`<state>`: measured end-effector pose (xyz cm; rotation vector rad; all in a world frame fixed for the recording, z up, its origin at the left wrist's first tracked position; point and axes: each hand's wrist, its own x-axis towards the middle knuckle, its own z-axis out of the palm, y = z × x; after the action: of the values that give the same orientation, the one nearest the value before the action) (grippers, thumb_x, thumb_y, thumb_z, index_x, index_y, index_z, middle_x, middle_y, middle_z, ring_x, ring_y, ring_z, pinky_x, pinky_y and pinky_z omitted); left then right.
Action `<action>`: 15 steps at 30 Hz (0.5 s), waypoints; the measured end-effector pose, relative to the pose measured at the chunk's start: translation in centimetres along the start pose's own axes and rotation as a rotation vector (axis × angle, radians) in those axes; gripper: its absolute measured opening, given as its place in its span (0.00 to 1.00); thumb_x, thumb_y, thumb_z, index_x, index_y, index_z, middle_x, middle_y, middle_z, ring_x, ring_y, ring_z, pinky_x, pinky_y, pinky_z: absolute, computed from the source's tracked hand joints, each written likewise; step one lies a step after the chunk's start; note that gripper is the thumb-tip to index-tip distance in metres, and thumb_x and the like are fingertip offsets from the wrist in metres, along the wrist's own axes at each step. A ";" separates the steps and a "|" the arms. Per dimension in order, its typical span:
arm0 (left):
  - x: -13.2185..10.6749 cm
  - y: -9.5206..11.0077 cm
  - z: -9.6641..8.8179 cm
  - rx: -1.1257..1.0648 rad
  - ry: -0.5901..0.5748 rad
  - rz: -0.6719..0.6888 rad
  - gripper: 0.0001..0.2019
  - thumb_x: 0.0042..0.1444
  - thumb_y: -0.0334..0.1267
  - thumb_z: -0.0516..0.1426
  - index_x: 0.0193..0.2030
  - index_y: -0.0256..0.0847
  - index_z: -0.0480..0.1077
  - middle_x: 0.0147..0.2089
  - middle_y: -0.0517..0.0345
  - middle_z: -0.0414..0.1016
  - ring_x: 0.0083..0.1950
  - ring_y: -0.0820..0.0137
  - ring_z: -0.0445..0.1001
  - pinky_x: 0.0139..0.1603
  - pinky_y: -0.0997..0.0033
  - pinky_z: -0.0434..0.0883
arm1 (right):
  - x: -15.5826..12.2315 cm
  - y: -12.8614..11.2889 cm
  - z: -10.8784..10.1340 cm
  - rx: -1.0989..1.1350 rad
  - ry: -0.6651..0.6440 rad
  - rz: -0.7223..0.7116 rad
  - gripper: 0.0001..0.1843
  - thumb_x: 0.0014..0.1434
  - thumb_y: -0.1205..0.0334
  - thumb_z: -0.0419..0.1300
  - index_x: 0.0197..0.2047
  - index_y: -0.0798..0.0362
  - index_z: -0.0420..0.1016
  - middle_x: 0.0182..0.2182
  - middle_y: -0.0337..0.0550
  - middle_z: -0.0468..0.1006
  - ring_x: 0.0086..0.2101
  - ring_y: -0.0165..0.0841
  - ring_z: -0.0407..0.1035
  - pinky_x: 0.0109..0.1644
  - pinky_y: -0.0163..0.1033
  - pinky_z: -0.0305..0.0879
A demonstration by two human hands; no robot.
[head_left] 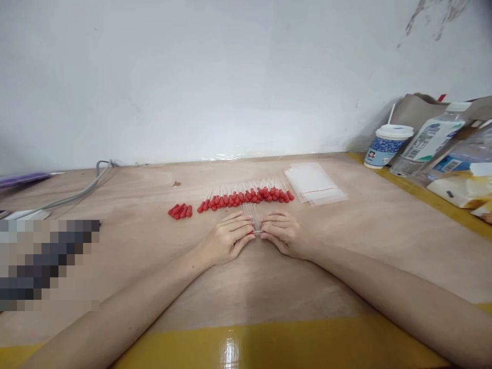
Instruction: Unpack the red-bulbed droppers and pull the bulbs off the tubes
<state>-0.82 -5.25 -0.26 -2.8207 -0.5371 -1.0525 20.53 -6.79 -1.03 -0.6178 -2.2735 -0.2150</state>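
Note:
My left hand (234, 236) and my right hand (282, 233) face each other at the middle of the table. A clear thin tube (258, 233) runs crosswise between their pinched fingertips. A speck of red shows at the left fingertips; the rest of what lies there is hidden. Just beyond the fingers, several loose clear tubes (250, 210) lie side by side, pointing away from me. Behind them stretches a row of droppers (246, 196) with red rubber bulbs toward me and thin clear stems pointing to the wall. To the left is a small pile of loose red bulbs (180, 210).
Clear plastic bags (315, 182) with a red line lie at the back right. A lidded paper cup (388, 146) and a plastic bottle (430, 136) stand near the right edge, beside wrappers. A grey cable (80, 193) and a blurred-out patch (46, 261) are at left.

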 end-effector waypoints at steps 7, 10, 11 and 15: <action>-0.2 0.0 -0.1 -0.053 -0.064 -0.047 0.08 0.58 0.33 0.52 0.42 0.38 0.70 0.47 0.51 0.75 0.53 0.67 0.70 0.62 0.53 0.59 | 0.0 -0.2 0.0 -0.005 0.000 -0.041 0.07 0.60 0.66 0.52 0.34 0.55 0.71 0.33 0.45 0.77 0.39 0.30 0.71 0.52 0.39 0.66; -0.6 -0.5 -0.2 -0.061 -0.073 -0.063 0.09 0.58 0.33 0.52 0.43 0.38 0.70 0.47 0.51 0.75 0.54 0.66 0.69 0.63 0.52 0.58 | -0.3 0.2 -0.1 0.002 0.007 -0.040 0.07 0.59 0.67 0.52 0.37 0.54 0.72 0.36 0.45 0.78 0.42 0.31 0.71 0.55 0.41 0.64; -0.8 -0.8 -0.4 -0.057 -0.060 -0.067 0.09 0.58 0.32 0.51 0.43 0.38 0.70 0.47 0.51 0.75 0.54 0.66 0.69 0.62 0.53 0.59 | -0.5 0.4 -0.3 0.007 0.025 -0.039 0.07 0.59 0.68 0.53 0.38 0.54 0.72 0.37 0.45 0.78 0.43 0.32 0.71 0.56 0.42 0.63; -1.8 -2.2 -1.7 0.027 0.031 -0.122 0.08 0.58 0.33 0.53 0.42 0.39 0.71 0.48 0.51 0.74 0.54 0.64 0.69 0.57 0.55 0.65 | -1.2 1.9 -1.1 -0.012 0.147 0.098 0.10 0.59 0.67 0.53 0.43 0.53 0.72 0.40 0.45 0.77 0.44 0.34 0.70 0.52 0.44 0.66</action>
<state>-3.95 -4.03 -0.25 -2.7742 -0.7233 -1.0984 22.91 -5.93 -1.19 -0.6950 -2.0971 -0.2188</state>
